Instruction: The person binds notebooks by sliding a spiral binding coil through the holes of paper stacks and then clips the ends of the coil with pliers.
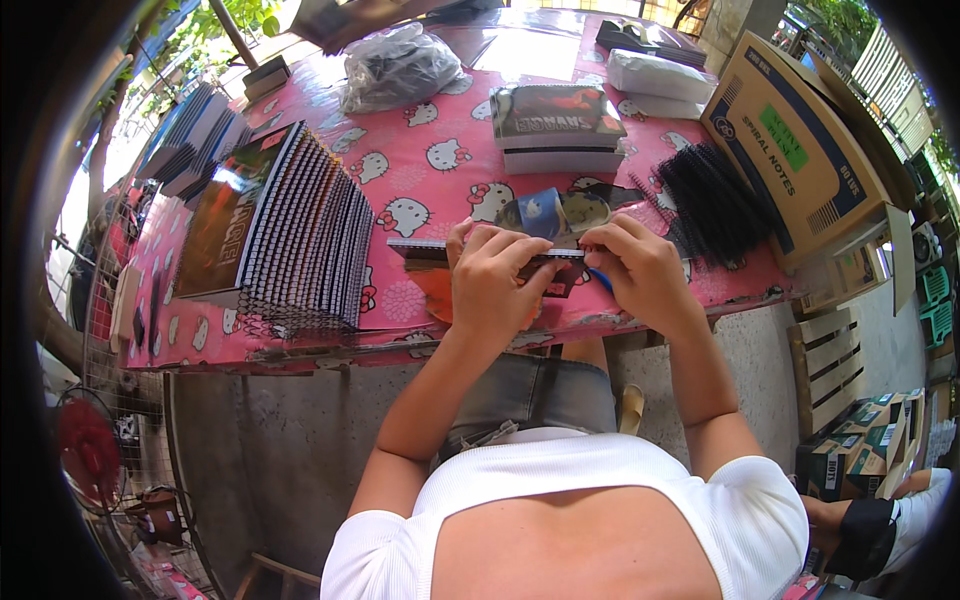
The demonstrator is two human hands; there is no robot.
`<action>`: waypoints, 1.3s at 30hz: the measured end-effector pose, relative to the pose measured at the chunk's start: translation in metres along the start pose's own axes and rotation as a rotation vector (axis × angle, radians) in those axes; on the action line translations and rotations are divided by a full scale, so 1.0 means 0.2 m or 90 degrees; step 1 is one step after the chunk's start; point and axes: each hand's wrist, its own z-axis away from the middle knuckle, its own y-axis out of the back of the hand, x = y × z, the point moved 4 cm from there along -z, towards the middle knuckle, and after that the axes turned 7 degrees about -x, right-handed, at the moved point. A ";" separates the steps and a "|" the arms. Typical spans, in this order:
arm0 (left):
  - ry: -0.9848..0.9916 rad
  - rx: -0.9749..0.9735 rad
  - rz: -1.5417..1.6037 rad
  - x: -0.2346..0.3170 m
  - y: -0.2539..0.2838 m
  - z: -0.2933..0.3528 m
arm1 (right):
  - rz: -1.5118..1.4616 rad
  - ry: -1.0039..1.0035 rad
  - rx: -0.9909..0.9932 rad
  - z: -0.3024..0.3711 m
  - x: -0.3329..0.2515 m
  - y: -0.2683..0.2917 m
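Close to the table's front edge, I hold a notebook (429, 277) with a dark and orange cover, its punched edge turned up. My left hand (495, 282) is closed round its middle, fingers over the edge. At the right end of that edge, my right hand (640, 268) has its thumb and fingers pinched together. A small blue item (600, 279) shows under the right fingers; its kind is hidden. Just beyond my hands lie a blue and tan picture-printed item (548, 212) and a dark sheet. Right of them is a heap of black spiral binding coils (718, 203).
Spiral-bound notebooks (310, 225) stand in a long row at left, with more stacks (195, 140) behind. A stack of covers and pages (560, 125) lies ahead, near a plastic bag (403, 68). An open cardboard box (790, 150) bounds the right side. Another person's arm (830, 515) shows lower right.
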 end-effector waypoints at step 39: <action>-0.011 0.052 -0.014 -0.01 -0.02 0.02 | -0.056 0.082 0.153 -0.03 -0.07 -0.04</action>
